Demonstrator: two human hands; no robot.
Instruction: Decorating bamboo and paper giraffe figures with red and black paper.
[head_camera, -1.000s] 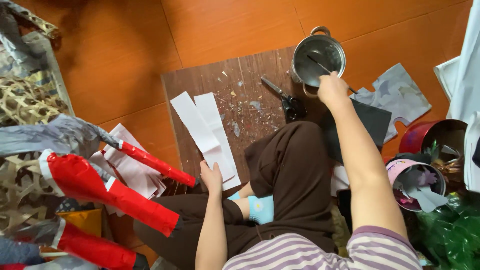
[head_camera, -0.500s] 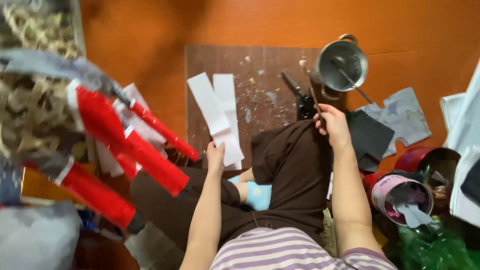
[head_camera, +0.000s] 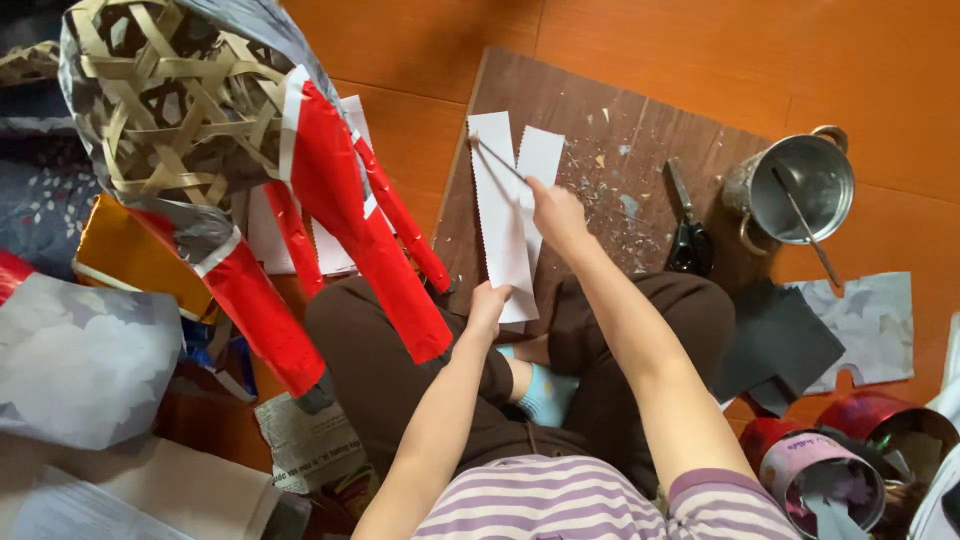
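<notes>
Two white paper strips (head_camera: 505, 215) lie side by side on a brown board (head_camera: 620, 130) in front of my crossed legs. My left hand (head_camera: 488, 305) holds down the near end of the left strip. My right hand (head_camera: 556, 212) grips a thin brush (head_camera: 497, 160) whose tip rests on the upper part of that same strip. At the board's right corner stands a metal pot (head_camera: 800, 185) with a stick leaning inside it. Black scissors (head_camera: 688, 228) lie on the board between the pot and my right arm.
A woven bamboo frame (head_camera: 170, 110) with red paper cones (head_camera: 350, 220) stands close at the left, above my left knee. Grey paper pieces (head_camera: 865, 320) and a dark sheet (head_camera: 775, 345) lie at the right. Tins (head_camera: 820, 480) holding scraps sit at the bottom right. Newspaper and paper sheets pile up at the lower left.
My right hand has come back from the metal pot with the brush and set it on the left paper strip. My left hand stayed on the strip's near end. The view shifted right.
</notes>
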